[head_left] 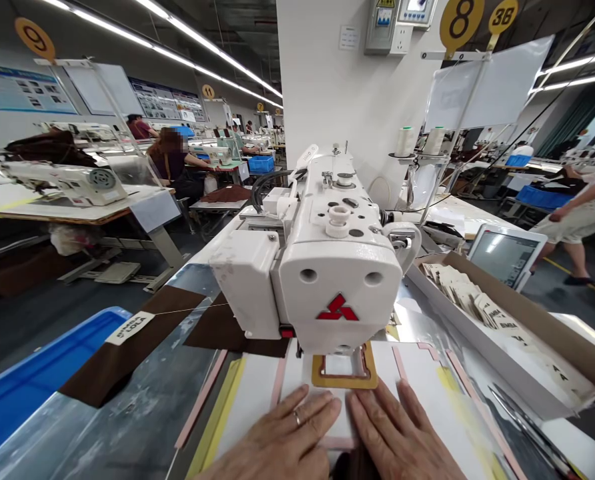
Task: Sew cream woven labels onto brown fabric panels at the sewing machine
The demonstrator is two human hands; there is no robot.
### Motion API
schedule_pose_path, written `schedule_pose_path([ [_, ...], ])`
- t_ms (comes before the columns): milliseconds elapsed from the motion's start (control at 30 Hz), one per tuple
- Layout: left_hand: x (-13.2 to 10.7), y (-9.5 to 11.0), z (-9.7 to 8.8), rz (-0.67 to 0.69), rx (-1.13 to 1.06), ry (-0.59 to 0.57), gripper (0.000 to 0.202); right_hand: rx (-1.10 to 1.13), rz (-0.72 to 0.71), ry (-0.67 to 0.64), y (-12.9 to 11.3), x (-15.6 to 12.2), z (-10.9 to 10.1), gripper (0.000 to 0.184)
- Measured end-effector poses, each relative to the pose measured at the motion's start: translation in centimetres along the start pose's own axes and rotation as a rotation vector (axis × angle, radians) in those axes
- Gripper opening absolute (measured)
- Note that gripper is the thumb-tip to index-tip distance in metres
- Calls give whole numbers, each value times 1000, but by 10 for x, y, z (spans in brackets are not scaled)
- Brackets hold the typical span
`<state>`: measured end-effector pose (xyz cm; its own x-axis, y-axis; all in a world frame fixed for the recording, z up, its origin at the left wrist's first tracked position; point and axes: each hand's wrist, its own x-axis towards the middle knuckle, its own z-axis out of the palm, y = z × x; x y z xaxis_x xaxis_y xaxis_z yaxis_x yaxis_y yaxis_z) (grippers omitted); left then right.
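My left hand [282,437] lies flat with its fingers stretched out on a white template sheet [250,400], a ring on one finger. My right hand [397,433] lies flat beside it, fingers forward, almost touching the left. Both point at a tan rectangular clamp frame [345,381] under the head of a white sewing machine [337,267] with a red three-diamond logo. Pink and yellow tape strips edge the sheet. A brown fabric piece [127,347] with a white label lies to the left on the metal table [127,420], trailing a thread.
A long cardboard box [542,333] of printed labels stands at the right, a tablet screen [505,257] behind it. Scissors [532,427] lie near the right edge. A blue bin [32,380] sits at the left. Other workers sit at distant machines; a person walks at far right.
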<state>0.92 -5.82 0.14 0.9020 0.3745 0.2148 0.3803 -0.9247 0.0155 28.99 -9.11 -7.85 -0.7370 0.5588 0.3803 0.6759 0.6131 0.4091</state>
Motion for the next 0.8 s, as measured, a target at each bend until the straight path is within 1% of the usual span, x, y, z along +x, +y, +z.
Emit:
schedule_pose_path([
  [100,4,-1,-1,-63,-22,8,14,-14,3,-15,-1,2,3,52],
  [200,6,-2,-1,-96,-65,4,14,-11,5,1,-3,5,4,50],
  [367,7,-5,1,-114,-114,33,16,29,9,15,-4,8,4,49],
  [533,7,-8,1,-109,-106,23,14,47,23,24,-6,7,5,53],
  [633,8,-11,-2,-132,-146,15,7,16,33,4,-6,6,5,51],
  [733,9,-13,-2,-147,-171,-10,9,-21,33,-9,-5,5,5,50],
  [800,8,-13,0,-140,-164,-3,9,-36,37,-8,-3,7,4,49],
])
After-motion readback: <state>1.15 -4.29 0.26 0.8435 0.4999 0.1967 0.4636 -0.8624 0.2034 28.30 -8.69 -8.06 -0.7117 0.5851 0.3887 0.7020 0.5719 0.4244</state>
